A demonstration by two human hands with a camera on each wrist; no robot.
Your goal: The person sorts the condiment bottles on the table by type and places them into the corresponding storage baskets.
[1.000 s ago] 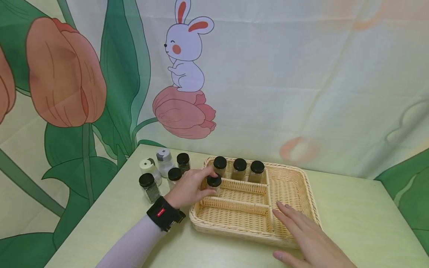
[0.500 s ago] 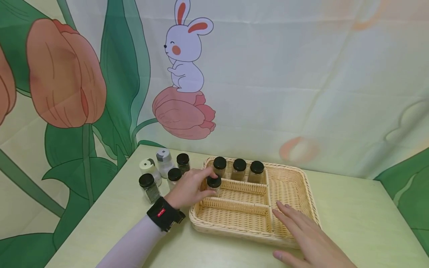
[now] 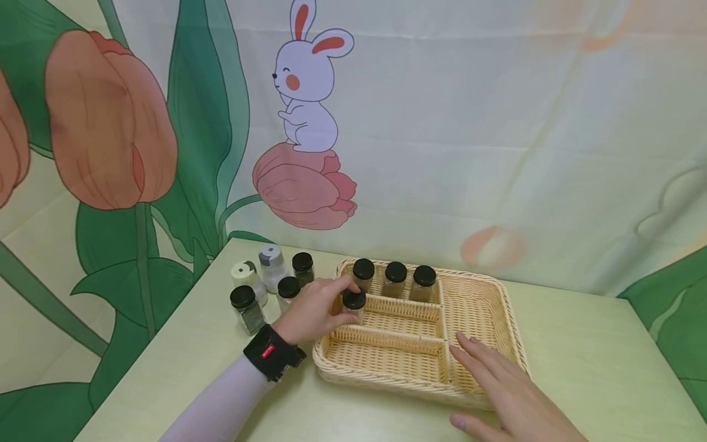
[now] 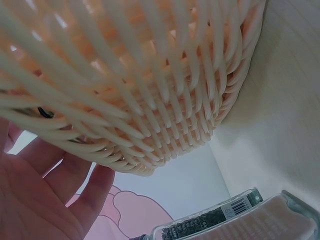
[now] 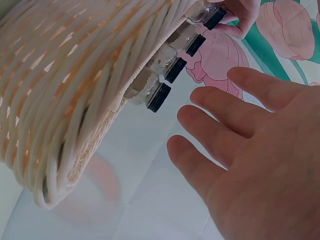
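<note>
My left hand (image 3: 312, 312) pinches a small glass spice jar (image 3: 354, 301) by its black lid, thumb on the near side. The jar stands upright in the middle left compartment of a wicker basket (image 3: 389, 385). Three similar jars with black lids, one of them a jar (image 3: 395, 273), line the back compartment. My right hand (image 3: 505, 390) hovers by the basket's front right with fingers straight, holding nothing. In the left wrist view the basket wall (image 4: 160, 95) covers the left fingertips and the held jar. The right wrist view shows the right hand (image 5: 265, 155) apart from the basket.
Left of the basket stand more black-lidded jars, among them a dark-filled jar (image 3: 247, 310), and two shakers, one a white and grey shaker (image 3: 272, 267). A divider (image 3: 386, 334) separates the middle and front compartments. A printed cloth (image 3: 431, 153) hangs behind the table (image 3: 596, 350).
</note>
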